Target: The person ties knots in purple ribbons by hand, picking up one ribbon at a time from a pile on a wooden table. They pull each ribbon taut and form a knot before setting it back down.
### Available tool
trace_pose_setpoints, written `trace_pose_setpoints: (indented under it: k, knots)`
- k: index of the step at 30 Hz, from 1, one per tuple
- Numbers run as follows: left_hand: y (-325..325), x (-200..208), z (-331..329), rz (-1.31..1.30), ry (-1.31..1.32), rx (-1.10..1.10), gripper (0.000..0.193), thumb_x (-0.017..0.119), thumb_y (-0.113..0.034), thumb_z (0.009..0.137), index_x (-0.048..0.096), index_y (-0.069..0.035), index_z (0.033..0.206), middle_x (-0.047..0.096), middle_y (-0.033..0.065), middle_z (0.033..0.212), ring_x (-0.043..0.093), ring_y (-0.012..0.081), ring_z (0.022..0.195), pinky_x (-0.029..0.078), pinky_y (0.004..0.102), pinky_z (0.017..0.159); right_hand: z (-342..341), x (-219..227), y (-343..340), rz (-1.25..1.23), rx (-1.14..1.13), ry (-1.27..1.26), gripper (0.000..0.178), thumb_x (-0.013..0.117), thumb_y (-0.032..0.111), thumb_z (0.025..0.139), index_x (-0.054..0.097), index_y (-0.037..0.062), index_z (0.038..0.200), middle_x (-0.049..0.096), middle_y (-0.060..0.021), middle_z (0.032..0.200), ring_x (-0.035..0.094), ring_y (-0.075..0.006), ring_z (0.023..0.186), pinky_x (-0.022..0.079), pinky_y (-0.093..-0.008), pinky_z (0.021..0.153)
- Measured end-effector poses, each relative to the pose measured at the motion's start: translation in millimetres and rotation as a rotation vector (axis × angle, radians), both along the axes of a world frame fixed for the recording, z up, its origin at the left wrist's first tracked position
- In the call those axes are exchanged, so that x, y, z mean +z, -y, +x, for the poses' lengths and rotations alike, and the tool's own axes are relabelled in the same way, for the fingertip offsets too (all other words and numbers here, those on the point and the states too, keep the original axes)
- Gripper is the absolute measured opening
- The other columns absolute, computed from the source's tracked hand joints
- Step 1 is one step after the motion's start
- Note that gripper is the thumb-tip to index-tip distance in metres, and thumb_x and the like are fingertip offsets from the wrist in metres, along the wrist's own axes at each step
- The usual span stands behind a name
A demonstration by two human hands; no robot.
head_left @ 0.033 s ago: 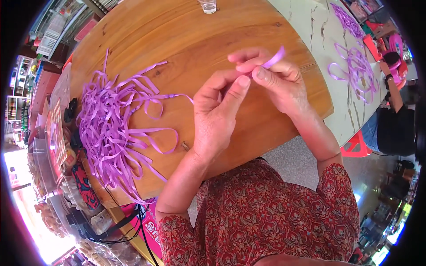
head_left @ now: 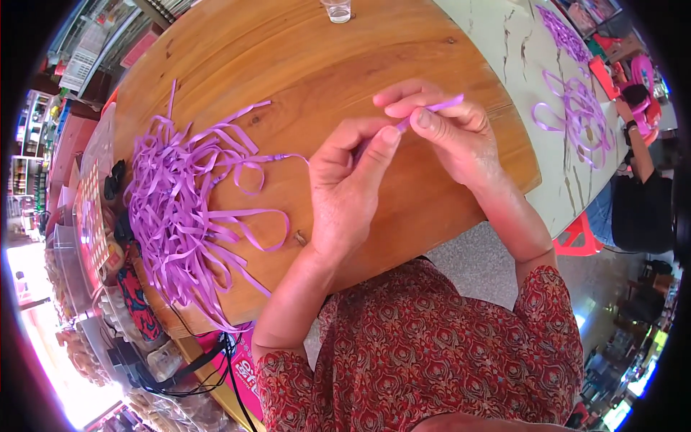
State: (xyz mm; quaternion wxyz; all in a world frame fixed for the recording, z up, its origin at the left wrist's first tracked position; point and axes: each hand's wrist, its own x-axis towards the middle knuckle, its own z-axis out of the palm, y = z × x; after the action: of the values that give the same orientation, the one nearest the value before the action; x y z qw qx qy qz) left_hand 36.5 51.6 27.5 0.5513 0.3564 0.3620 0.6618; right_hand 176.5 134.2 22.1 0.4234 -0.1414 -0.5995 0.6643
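Note:
A narrow purple ribbon (head_left: pixel 448 104) is held between my two hands above the wooden table. My left hand (head_left: pixel 347 189) pinches it between thumb and forefinger. Close by on its right, my right hand (head_left: pixel 458 140) grips the same ribbon between thumb and fingers, its loose end sticking out up and to the right. Part of the ribbon is hidden inside my fingers. From behind my left hand a thin strand runs left to a big tangled pile of purple ribbons (head_left: pixel 176 209), where several small knots or wraps show.
A clear cup (head_left: pixel 337 10) stands at the far edge of the wooden table (head_left: pixel 317 93). On the pale marbled table (head_left: pixel 576 187) to the right lie more purple ribbons (head_left: pixel 579 119), near another person's arm (head_left: pixel 637 140). Black cables (head_left: pixel 229 353) hang at the lower left.
My left hand has shifted slightly left, away from the right hand. The ribbon's loose end has dropped lower and lies flatter, and more ribbon shows between the fingers.

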Motion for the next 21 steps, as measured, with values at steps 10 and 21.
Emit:
trace_pose_setpoints:
  k: [10,21]
  knots:
    - [-10.6,-20.1,-36.9,-0.045,-0.538,0.470,0.007,0.065,-0.005,0.083,0.061,-0.001,0.080,0.045,-0.0050,0.067,0.038,0.0034,0.060,0.033,0.0186,0.052,-40.9,7.5,-139.9,0.687,-0.595,0.438,0.018,0.062,0.019,0.084,0.067,0.0035,0.091,0.063,-0.0063,0.095,0.059,-0.0169,0.087,0.048,-0.0284,0.075]
    - [-19.6,-36.8,-37.9,-0.055,-0.572,0.397,0.004,0.064,-0.004,0.083,0.062,-0.001,0.082,0.042,-0.0049,0.067,0.036,0.0015,0.056,0.030,0.0176,0.048,-112.1,13.8,-232.0,0.841,-0.478,1.137,0.028,0.063,0.027,0.080,0.063,0.0015,0.069,0.061,-0.0092,0.082,0.057,-0.0161,0.074,0.045,-0.0324,0.063]
